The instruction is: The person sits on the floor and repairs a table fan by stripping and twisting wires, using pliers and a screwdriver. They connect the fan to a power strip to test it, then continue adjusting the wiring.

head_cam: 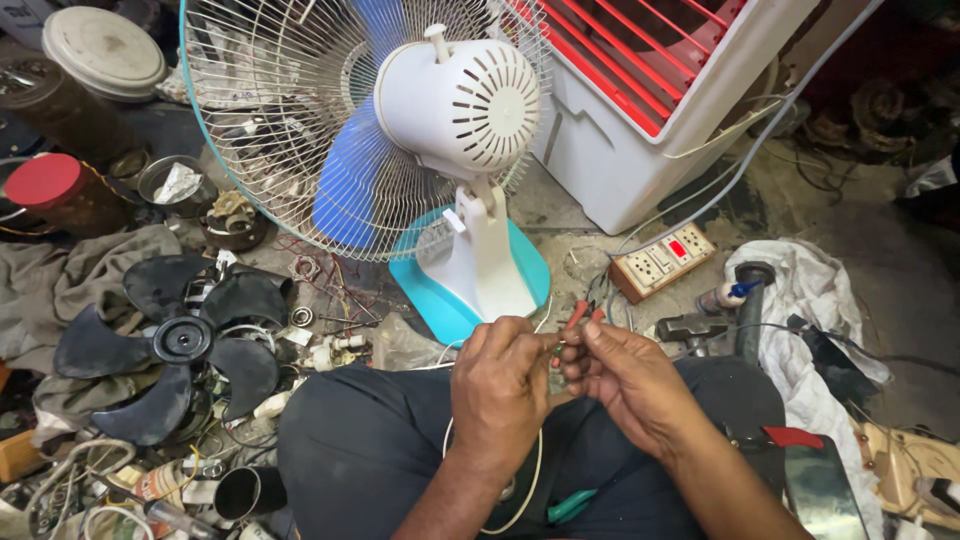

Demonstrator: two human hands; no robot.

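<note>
My left hand (500, 385) and my right hand (625, 380) meet above my lap, fingertips pinched together on the end of a thin white wire (535, 480) that loops down over my dark trousers. Red-handled pliers (578, 318) lie on the floor just beyond my fingers. A table fan (455, 110) with a white motor housing, blue blades, wire cage and turquoise base stands right in front of me, its back toward me.
A black fan blade (180, 340) lies at left among scrap parts, tins and a red-lidded jar (45, 185). A socket board (662, 260) sits right of the fan, a white and red cooler (650, 100) behind. A dark phone (820, 485) rests on my right thigh.
</note>
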